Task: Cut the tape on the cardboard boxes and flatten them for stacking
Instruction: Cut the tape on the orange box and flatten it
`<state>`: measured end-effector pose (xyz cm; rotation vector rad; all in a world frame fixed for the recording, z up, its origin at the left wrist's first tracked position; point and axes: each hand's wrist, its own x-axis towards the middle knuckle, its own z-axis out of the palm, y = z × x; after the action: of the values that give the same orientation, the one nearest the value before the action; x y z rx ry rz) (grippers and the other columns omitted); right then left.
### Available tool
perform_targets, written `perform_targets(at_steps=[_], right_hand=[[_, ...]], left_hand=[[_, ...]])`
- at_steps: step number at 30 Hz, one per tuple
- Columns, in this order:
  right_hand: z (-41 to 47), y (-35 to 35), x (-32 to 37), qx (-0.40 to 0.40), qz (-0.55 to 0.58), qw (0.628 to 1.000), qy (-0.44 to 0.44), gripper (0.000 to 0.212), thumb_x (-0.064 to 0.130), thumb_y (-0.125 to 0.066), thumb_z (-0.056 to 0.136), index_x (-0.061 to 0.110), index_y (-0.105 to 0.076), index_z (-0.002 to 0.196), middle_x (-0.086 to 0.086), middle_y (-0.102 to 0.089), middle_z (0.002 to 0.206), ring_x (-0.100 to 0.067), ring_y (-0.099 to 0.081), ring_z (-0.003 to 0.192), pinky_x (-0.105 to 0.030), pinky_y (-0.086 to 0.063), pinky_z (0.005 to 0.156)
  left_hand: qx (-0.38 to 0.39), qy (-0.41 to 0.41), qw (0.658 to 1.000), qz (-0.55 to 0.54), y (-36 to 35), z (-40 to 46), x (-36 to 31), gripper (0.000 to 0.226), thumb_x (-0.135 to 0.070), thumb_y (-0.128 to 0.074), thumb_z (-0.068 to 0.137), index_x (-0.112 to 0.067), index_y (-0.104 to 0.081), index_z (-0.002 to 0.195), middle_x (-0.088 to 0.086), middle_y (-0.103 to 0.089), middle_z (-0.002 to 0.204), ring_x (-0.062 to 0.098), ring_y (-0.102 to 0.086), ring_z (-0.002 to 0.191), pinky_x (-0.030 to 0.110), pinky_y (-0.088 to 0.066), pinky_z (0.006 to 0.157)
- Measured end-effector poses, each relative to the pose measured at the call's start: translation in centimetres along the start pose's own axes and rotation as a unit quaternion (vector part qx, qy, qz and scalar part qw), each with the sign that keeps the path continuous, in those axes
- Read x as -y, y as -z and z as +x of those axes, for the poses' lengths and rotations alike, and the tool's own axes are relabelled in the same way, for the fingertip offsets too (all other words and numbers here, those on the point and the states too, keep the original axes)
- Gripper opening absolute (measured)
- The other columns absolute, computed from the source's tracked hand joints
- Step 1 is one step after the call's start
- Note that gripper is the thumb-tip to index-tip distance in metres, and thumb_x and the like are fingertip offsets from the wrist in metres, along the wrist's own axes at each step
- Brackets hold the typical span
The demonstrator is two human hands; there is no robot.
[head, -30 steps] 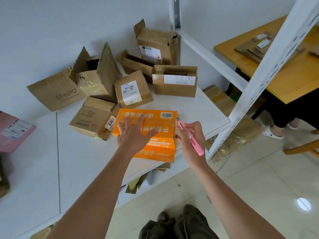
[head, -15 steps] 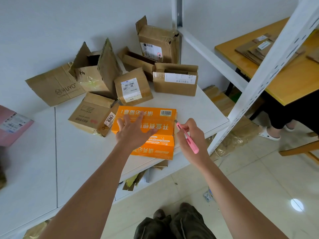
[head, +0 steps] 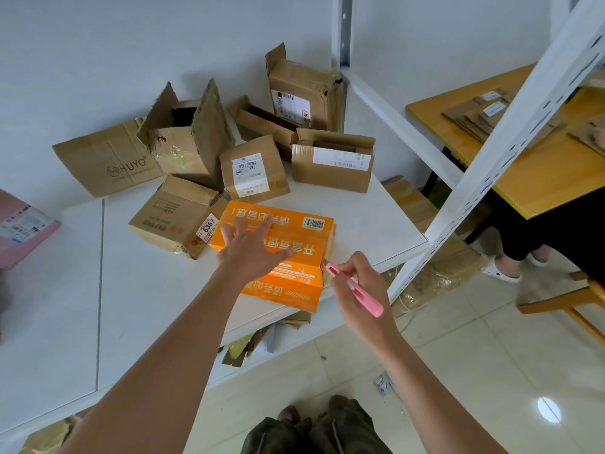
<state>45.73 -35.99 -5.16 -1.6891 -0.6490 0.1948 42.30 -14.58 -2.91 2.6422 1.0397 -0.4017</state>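
Head view, looking down past both forearms: the right hand [head: 360, 286] has its fingers curled round a pink utility knife [head: 355, 289], held like a pen with its tip at the right end of the orange box [head: 294, 257], just at the box's edge. The left hand [head: 250, 249] lies flat on top of that box, fingers straight and spread, pressing it down and gripping nothing. The orange box sits near the front edge of the white table [head: 131, 306], its lid printed with white characters and a barcode label.

Touching its left end is a brown box with a 6367 sticker [head: 178, 221]. Behind them stand a small box with a shipping label [head: 253, 168], a low box with a long white label [head: 332, 163], an open box with raised flaps [head: 190, 139] and a tall box in the corner [head: 304, 93]. A flattened HUYO sheet [head: 108, 158] leans against the wall. A pink parcel [head: 23, 229] lies at the far left. To the right, beyond a white shelf upright [head: 510, 136], flattened cardboard [head: 484, 116] is stacked on a yellow table [head: 540, 172]
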Motion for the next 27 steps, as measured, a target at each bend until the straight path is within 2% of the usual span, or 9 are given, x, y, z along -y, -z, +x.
perform_targets(at_steps=[3,5,9,11,16,20,22,24,27], right_hand=[[1.0,1.5,-0.8,-0.077,0.001,0.997,0.006,0.011,0.01,-0.053,0.091,0.015,-0.044,0.09,-0.003,-0.05,0.062,-0.007,-0.04,0.044,-0.021,-0.032,0.039],[2.5,2.7,-2.4,-0.087,-0.079,0.993,0.013,0.013,0.008,-0.053,0.094,0.015,-0.044,0.1,-0.003,-0.051,0.067,-0.01,-0.045,0.05,-0.031,-0.04,0.042],[5.6,3.8,-6.7,0.039,-0.355,0.934,0.0,0.023,-0.001,-0.062,0.085,0.007,-0.056,0.106,-0.004,-0.053,0.086,-0.026,-0.055,0.081,-0.042,-0.052,0.061],[6.7,3.1,-8.1,0.095,-0.412,0.906,-0.028,0.035,0.002,-0.064,0.085,0.008,-0.055,0.118,-0.007,-0.054,0.098,-0.027,-0.053,0.096,-0.038,-0.052,0.067],[9.6,-0.1,-8.6,0.205,-0.495,0.842,-0.066,0.056,0.02,-0.079,0.076,0.011,-0.053,0.125,-0.013,-0.052,0.119,-0.03,-0.049,0.111,-0.038,-0.047,0.089],[11.0,-2.5,-6.1,0.228,-0.579,0.776,-0.108,0.079,0.032,-0.082,0.075,0.022,-0.036,0.14,-0.015,-0.039,0.135,-0.033,-0.039,0.127,-0.044,-0.039,0.107],[11.2,-4.3,-4.4,0.199,-0.529,0.824,-0.042,0.059,0.018,-0.068,0.087,0.018,-0.043,0.14,-0.014,-0.042,0.132,-0.032,-0.041,0.125,-0.044,-0.039,0.107],[10.9,-6.6,-2.1,0.224,-0.348,0.91,0.006,0.044,0.007,-0.049,0.097,0.016,-0.049,0.14,-0.011,-0.048,0.13,-0.027,-0.047,0.123,-0.038,-0.041,0.104],[9.4,-10.1,1.6,0.338,-0.143,0.93,-0.019,0.045,0.016,-0.041,0.104,0.021,-0.039,0.149,-0.004,-0.048,0.14,-0.017,-0.047,0.129,-0.027,-0.041,0.101]], left_hand=[[-0.004,0.001,1.0,-0.008,0.3,-0.3,0.5,0.092,-0.084,-0.049,0.074,-0.05,-0.013,0.151,0.001,-0.002,0.161,0.039,0.004,0.148,0.066,-0.029,0.107],[-0.017,0.008,0.999,-0.035,0.5,-0.7,1.2,0.09,-0.087,-0.048,0.071,-0.051,-0.023,0.149,-0.001,-0.007,0.16,0.036,0.0,0.148,0.065,-0.031,0.106],[-0.052,0.012,0.997,-0.06,0.7,-1.6,3.5,0.079,-0.076,-0.064,0.07,-0.051,-0.041,0.141,-0.005,-0.011,0.158,0.03,-0.003,0.148,0.061,-0.035,0.104],[-0.046,0.013,0.995,-0.087,0.9,-2.1,5.1,0.074,-0.066,-0.07,0.074,-0.049,-0.043,0.141,-0.006,-0.008,0.158,0.027,-0.001,0.148,0.058,-0.034,0.106],[-0.044,0.017,0.993,-0.104,1.5,-3.8,8.4,0.079,-0.053,-0.072,0.079,-0.042,-0.035,0.148,-0.001,0.0,0.161,0.027,0.002,0.149,0.055,-0.029,0.112],[-0.05,0.117,0.977,-0.172,1.4,-4.5,9.2,0.111,-0.057,-0.078,0.071,-0.037,-0.008,0.155,0.004,-0.001,0.158,0.035,-0.004,0.146,0.057,-0.03,0.11],[-0.049,0.184,0.945,-0.265,0.9,-4.7,9.3,0.119,-0.056,-0.081,0.068,-0.031,-0.002,0.154,0.007,-0.015,0.151,0.035,-0.019,0.142,0.056,-0.038,0.106],[-0.023,0.208,0.89,-0.405,0.5,-5.1,9.4,0.118,-0.048,-0.081,0.073,-0.034,0.004,0.154,0.007,-0.025,0.151,0.035,-0.033,0.139,0.056,-0.041,0.105],[0.014,0.223,0.78,-0.584,0.0,-5.7,9.1,0.115,-0.027,-0.078,0.083,-0.045,0.014,0.15,-0.004,-0.038,0.149,0.037,-0.044,0.133,0.059,-0.047,0.091]])
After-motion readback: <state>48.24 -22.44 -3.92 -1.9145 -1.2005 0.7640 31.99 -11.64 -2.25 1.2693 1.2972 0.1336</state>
